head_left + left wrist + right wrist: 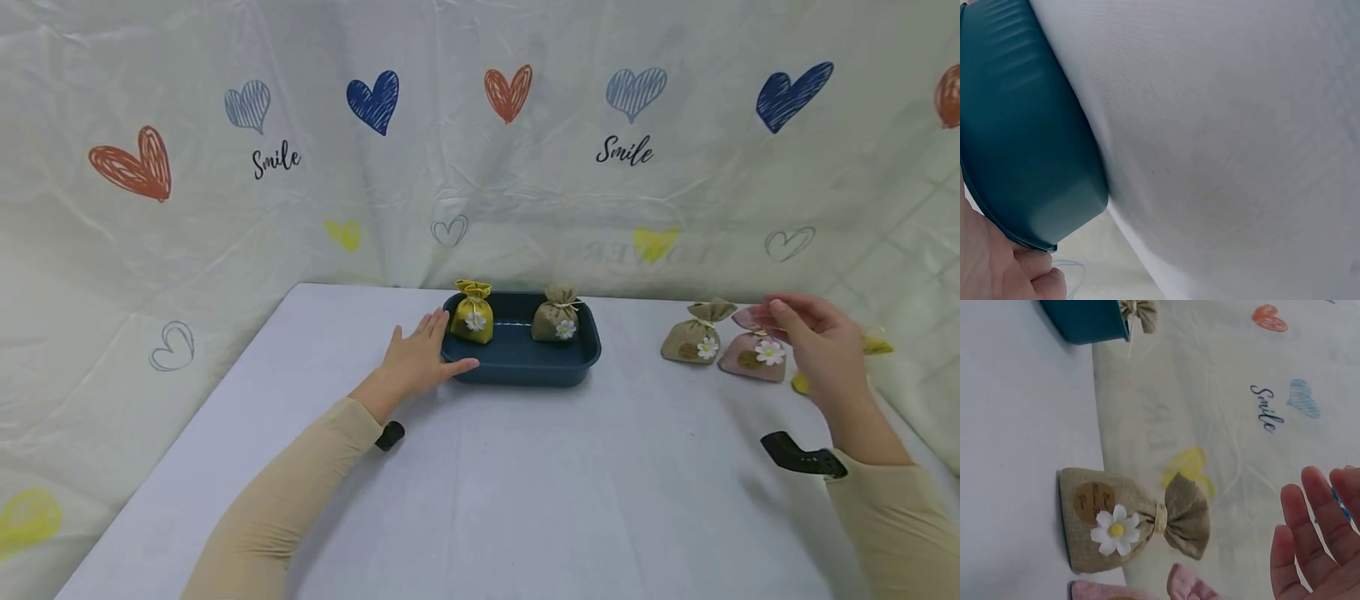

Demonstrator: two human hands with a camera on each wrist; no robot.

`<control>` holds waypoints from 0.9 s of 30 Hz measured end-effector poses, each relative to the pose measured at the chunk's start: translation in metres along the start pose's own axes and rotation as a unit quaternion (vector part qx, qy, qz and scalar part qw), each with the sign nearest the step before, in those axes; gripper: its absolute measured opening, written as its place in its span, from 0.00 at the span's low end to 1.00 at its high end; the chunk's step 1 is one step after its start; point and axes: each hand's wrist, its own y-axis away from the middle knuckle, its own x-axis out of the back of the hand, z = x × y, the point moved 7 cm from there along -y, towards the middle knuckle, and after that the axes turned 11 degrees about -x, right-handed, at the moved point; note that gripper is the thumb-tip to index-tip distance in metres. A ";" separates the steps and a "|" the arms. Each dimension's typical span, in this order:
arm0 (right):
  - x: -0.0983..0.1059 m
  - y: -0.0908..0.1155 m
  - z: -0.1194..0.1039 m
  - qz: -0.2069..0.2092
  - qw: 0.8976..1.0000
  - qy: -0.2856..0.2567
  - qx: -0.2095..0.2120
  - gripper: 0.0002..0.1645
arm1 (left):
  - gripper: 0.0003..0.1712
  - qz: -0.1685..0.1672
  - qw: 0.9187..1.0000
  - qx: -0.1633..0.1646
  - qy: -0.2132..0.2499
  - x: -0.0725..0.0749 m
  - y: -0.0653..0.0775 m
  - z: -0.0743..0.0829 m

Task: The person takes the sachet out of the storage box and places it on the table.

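Left hand (414, 359), grip wide, touching the blue tray (517, 375) at its left end, right hand (831, 352), grip wide, near the pink pouch (753, 358), desk (630, 450) stretching from tray to rightmost tan pouch (688, 340)

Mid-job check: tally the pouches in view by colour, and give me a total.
Yellow pouches: 2, one partly hidden behind the right hand
Beige pouches: 2
Pink pouch: 1
Total visible: 5

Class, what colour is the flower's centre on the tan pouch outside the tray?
Yellow flower centre, clearest in the right wrist view.
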 end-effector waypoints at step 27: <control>-0.126 0.003 -0.002 -0.136 0.982 0.105 0.083 0.10 | 0.65 -0.007 1.000 0.002 0.003 0.001 0.000 0.001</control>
